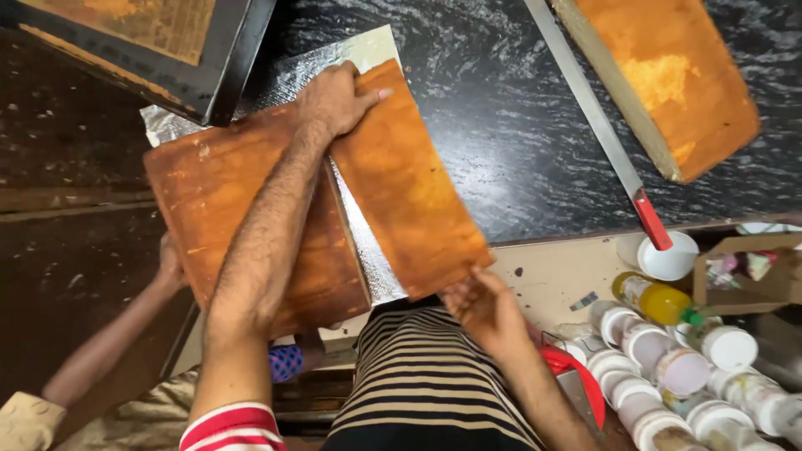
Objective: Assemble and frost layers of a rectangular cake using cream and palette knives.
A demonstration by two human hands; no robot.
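Left hand (338,98) spread flat on far end of tilted cake slab (409,188), right hand (484,307) gripping its near corner, second slab (242,225) beside on foil (368,242)

matt spongy cake slab (409,200) on crinkled shiny foil (368,250).

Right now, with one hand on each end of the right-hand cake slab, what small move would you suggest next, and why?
Probably ease the right-hand cake slab left until its long edge meets the left slab. The left hand presses its far end and the right hand grips its near corner, which overhangs the counter edge. A wedge of foil board shows between the slabs, widening toward the near end.
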